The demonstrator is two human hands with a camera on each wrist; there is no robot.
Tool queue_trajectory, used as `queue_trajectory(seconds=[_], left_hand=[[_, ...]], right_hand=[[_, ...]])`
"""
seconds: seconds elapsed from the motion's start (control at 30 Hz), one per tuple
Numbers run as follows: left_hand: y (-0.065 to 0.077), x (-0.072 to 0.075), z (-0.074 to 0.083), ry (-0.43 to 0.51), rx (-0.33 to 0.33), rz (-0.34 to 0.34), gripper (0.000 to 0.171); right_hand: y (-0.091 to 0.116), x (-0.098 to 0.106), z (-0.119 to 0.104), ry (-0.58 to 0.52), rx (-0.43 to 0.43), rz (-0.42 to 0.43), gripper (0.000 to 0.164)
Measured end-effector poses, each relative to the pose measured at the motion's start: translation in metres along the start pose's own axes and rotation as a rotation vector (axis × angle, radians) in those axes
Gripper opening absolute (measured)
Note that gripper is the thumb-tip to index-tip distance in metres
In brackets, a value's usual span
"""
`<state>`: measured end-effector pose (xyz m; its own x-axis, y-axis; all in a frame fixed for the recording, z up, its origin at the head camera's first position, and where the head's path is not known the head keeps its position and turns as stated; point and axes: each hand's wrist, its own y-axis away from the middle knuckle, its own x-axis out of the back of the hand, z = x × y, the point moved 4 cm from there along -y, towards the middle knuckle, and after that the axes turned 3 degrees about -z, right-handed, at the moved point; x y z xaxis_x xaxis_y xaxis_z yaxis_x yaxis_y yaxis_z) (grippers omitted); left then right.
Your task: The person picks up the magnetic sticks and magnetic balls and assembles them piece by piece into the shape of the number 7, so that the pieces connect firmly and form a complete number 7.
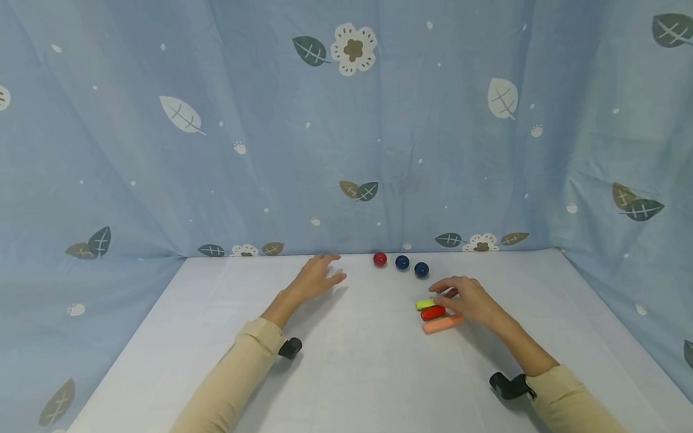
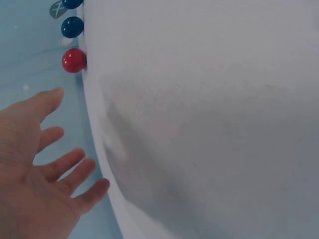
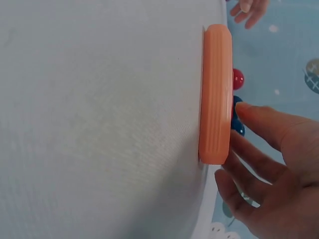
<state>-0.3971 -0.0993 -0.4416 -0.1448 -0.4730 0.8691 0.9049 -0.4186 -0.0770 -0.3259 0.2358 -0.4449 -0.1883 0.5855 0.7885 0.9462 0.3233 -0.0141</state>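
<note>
We see a person's two hands at work over a white table [image 1: 368, 374], the left hand [image 1: 313, 278] near its far edge, the right hand [image 1: 467, 300] further in. A wide stretch of cloth-like white surface runs between the left hand and three sticks grouped at the right hand's fingertips, leaving both forearms room to slide sideways. Beyond the hands, a patterned blue curtain [image 1: 437, 138] drops in soft folds behind the edge.

The left hand is spread, its fingers parted and holding nothing. The right hand is bent, its thumb over one end of the lime stick [image 1: 425, 304] — whether it has hold of it, we cannot tell. Close by on the near side lie the red stick [image 1: 432, 313] and, nearest the wearer, the longer orange stick [image 1: 441, 324]. Between the hands, by the far edge, sit a glossy red ball [image 1: 380, 259] and two blue balls [image 1: 402, 263], round and shiny.

From the right wrist we make out lengthwise grooves along the orange barrel, lost in the head view; there it hides the lime and red sticks — and some of the fingertips. The left wrist view shows all five digits.
</note>
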Motion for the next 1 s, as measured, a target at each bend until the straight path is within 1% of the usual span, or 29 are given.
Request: queue_trajectory(seconds=[0.17, 0.27, 0.37, 0.5, 0.7, 0.83, 1.0], left_hand=[[-0.009, -0.004, 0.003, 0.045, -0.015, -0.007, 0.056], [-0.015, -0.008, 0.005, 0.068, -0.025, -0.009, 0.055], [-0.019, -0.011, 0.007, 0.075, -0.019, -0.018, 0.054], [-0.021, -0.013, 0.011, 0.083, -0.005, -0.028, 0.054], [-0.024, -0.013, 0.017, 0.112, -0.017, -0.038, 0.054], [-0.029, -0.015, 0.017, 0.122, -0.025, -0.042, 0.053], [-0.033, -0.017, 0.016, 0.139, -0.023, -0.040, 0.053]], right_hand=[[-0.003, -0.001, 0.002, -0.005, 0.001, -0.028, 0.022], [-0.004, -0.001, 0.004, -0.004, 0.004, -0.026, 0.020], [-0.004, -0.003, 0.005, -0.003, 0.023, -0.029, 0.020], [-0.005, -0.004, 0.005, 0.001, 0.038, -0.032, 0.019], [-0.004, -0.002, 0.006, 0.021, 0.044, -0.021, 0.019], [-0.005, -0.002, 0.006, 0.051, 0.054, -0.021, 0.018], [-0.007, -0.003, 0.007, 0.063, 0.028, -0.032, 0.018]])
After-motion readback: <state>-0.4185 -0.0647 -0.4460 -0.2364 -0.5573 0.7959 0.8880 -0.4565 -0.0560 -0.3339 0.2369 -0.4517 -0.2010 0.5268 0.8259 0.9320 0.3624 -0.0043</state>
